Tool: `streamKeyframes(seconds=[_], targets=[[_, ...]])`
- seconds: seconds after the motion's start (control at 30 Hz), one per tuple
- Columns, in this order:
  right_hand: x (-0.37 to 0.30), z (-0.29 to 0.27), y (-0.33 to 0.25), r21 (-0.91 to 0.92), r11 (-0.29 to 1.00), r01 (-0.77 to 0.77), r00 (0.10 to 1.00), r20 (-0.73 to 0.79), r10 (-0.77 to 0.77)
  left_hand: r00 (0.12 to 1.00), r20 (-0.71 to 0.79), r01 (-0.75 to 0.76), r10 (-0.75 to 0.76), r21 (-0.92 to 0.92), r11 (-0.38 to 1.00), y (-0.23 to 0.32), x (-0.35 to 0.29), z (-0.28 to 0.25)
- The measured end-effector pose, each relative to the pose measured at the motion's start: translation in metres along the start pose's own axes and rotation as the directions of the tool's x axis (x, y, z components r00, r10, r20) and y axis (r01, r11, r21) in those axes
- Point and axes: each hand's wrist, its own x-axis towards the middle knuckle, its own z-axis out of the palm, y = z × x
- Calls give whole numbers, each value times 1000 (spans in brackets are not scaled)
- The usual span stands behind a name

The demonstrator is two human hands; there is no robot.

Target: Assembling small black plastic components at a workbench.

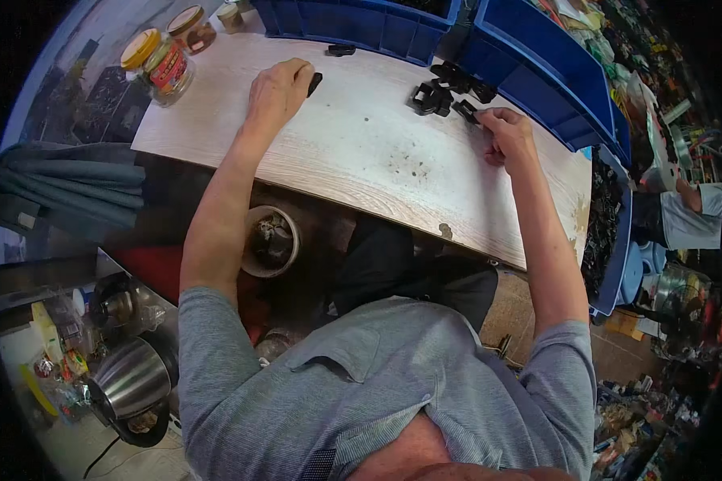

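Note:
My left hand (277, 92) rests on the pale wooden tabletop (361, 152), fingers closed around a small black plastic part (315, 82) that sticks out past the knuckles. My right hand (507, 135) lies farther right, pinching another small black part (467, 111) at the edge of a pile of black plastic parts (445, 90). One loose black part (341, 50) lies near the far edge of the table.
Blue plastic bins (361, 22) line the far side, another blue bin (549, 68) to the right. Two lidded jars (162, 64) stand at the table's left corner. Below the table sit a small bowl (271, 240) and a steel kettle (132, 381). Another person (686, 212) is far right.

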Motion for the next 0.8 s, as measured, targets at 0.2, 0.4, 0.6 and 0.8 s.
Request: streamKeyframes(seconds=[0.2,0.4,0.6,0.8], targets=[[-20,13,-7,-17,998,68,993,-99,-69,879,-206,-392,430,202,897,-1,-10,7],[-15,17,-3,-199,973,119,985,-96,-140,935,-140,-262,325,344,902,9,-7,11],[-21,11,0,-114,990,77,993,-77,-86,963,-119,-224,242,145,964,10,-8,1],[-40,7,6,-38,996,78,996,-33,-79,920,-92,-382,381,18,924,1,-20,-2]])
